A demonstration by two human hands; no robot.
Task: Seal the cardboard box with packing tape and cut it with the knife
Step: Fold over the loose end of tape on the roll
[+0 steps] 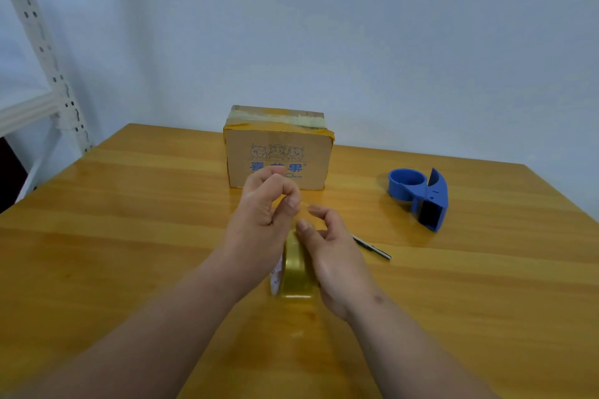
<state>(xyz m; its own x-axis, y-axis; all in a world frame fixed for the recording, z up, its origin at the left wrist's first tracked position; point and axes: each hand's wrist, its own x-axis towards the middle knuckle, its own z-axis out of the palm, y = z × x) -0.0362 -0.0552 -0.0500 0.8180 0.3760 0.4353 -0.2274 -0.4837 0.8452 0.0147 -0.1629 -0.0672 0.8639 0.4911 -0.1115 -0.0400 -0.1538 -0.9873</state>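
Note:
A small cardboard box [278, 152] with blue print and old tape across its top stands at the far middle of the wooden table [129, 220]. In front of it a roll of yellowish packing tape [295, 272] stands on edge between my hands. My right hand [327, 249] rests against the roll's right side, thumb and forefinger above it. My left hand [265, 204] pinches the clear tape end just above the roll. A slim knife [372, 248] lies on the table right of my right hand, partly hidden by it.
A blue tape dispenser [421, 196] without a roll sits at the right of the table. A white perforated metal shelf frame [42, 52] stands at the left beyond the table's edge. A pale wall runs behind.

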